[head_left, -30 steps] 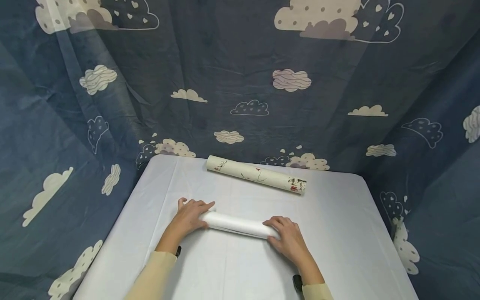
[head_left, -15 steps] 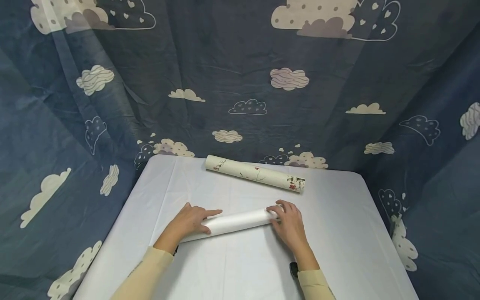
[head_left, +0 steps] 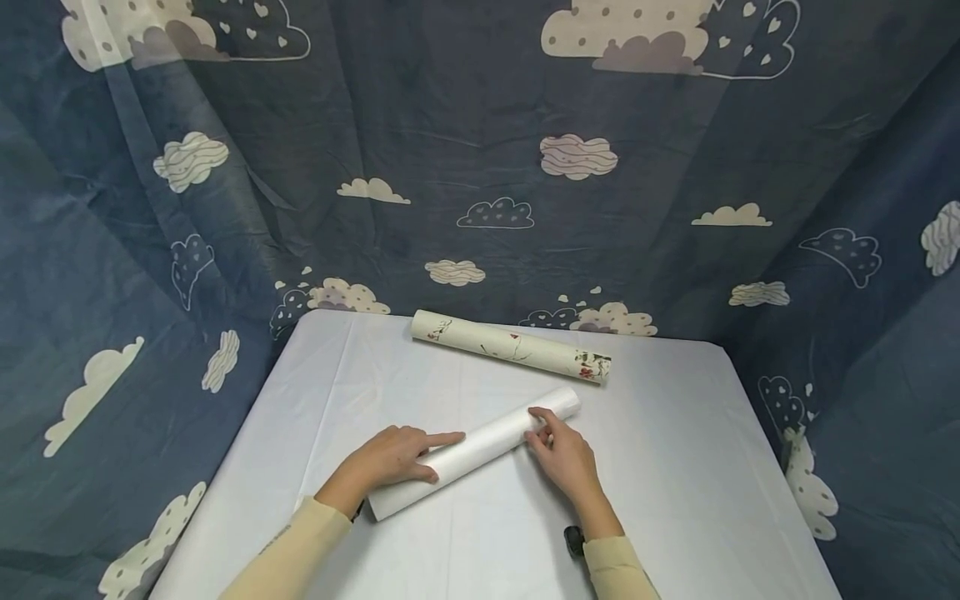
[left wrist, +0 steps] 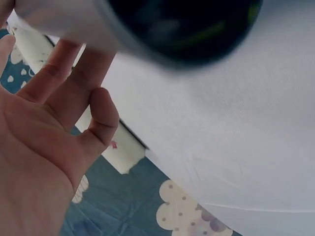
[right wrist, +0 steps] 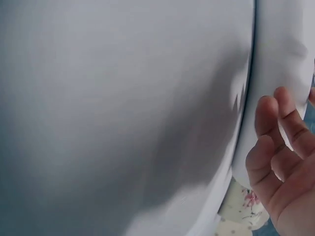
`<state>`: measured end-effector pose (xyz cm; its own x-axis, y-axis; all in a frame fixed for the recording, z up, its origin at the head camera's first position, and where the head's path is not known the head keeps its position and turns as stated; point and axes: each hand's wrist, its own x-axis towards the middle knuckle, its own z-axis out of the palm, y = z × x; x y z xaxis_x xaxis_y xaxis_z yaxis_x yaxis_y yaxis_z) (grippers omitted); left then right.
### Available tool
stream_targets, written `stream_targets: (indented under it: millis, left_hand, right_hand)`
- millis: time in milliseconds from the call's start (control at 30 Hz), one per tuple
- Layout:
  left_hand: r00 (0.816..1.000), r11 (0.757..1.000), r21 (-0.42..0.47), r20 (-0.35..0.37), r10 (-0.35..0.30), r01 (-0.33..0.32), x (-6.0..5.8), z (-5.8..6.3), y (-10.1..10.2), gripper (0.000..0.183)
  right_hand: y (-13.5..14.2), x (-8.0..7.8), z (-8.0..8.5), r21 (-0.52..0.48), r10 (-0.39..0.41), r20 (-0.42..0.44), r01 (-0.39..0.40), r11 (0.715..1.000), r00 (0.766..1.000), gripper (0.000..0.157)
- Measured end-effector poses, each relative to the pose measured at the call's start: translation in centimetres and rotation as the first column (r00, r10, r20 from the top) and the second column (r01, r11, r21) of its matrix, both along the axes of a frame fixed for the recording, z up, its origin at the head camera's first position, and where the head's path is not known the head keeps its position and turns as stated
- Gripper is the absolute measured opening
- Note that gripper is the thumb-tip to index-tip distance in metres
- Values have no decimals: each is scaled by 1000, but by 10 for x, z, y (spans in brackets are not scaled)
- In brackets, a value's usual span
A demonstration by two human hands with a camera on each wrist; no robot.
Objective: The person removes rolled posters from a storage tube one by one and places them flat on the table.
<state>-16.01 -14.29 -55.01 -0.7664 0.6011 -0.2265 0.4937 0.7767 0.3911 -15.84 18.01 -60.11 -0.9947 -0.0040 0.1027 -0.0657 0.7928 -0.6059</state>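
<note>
A white roll, apparently rolled paper or sheeting (head_left: 480,446), lies slanted on the table, its right end farther back. Near its lower left end my left hand (head_left: 393,457) holds it, thumb on the near side and index finger stretched along the top. My right hand (head_left: 566,458) is at the roll's right part, index finger over the top and thumb at the near side. In the left wrist view the roll's dark hollow end (left wrist: 187,29) fills the top. The right wrist view has bent fingers (right wrist: 266,115) against the roll (right wrist: 278,49).
A cream roll with a floral pattern (head_left: 510,347) lies behind, near the table's back edge. A white cloth covers the table (head_left: 660,500). Dark blue cloud-print curtains (head_left: 450,125) hang close behind and at both sides.
The white roll has turned, its right end swinging away and its left end coming nearer. My right hand has shifted from the roll's right end to a place farther along it.
</note>
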Motion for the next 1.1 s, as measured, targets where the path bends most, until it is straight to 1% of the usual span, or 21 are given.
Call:
stream_targets:
  millis: [200, 367, 467, 600, 700, 767, 833, 900, 967, 1100]
  left_hand:
    - [999, 999, 6, 29, -36, 36, 8, -3, 8, 73]
    - [996, 997, 62, 63, -58, 54, 14, -9, 14, 79]
    - [994, 995, 94, 94, -48, 39, 17, -14, 19, 83]
    - [996, 991, 131, 83, -17, 6, 25, -21, 26, 85]
    - [999, 987, 158, 39, 13, -19, 32, -26, 35, 83]
    - [999, 986, 161, -10, 31, -28, 37, -29, 43, 82]
    - [996, 988, 152, -77, 47, -35, 42, -31, 51, 80]
    - [988, 989, 139, -139, 71, -52, 47, -33, 61, 77]
    - [974, 988, 132, -201, 103, -78, 52, -34, 70, 75]
    - [951, 983, 110, -258, 172, -148, 59, -35, 86, 72]
  right_hand:
    - [-3, -10, 0, 4, 5, 34, -6, 1000, 999, 41]
    - [-10, -20, 0, 6, 24, 31, -24, 1000, 999, 39]
    - [-16, -25, 1, 13, 40, 31, -41, 999, 999, 38]
    - [-23, -32, 3, 27, 60, 53, -62, 998, 997, 39]
    - [-28, -35, 4, 31, 76, 68, -78, 996, 995, 42]
    - [-31, -37, 5, 25, 90, 75, -92, 995, 993, 42]
    - [-33, -38, 4, 11, 108, 85, -110, 994, 990, 42]
    - [-35, -38, 3, -3, 122, 99, -122, 992, 988, 41]
    - [-37, -38, 2, -18, 136, 114, -135, 991, 984, 40]
    - [-38, -35, 1, -69, 149, 161, -139, 988, 976, 40]
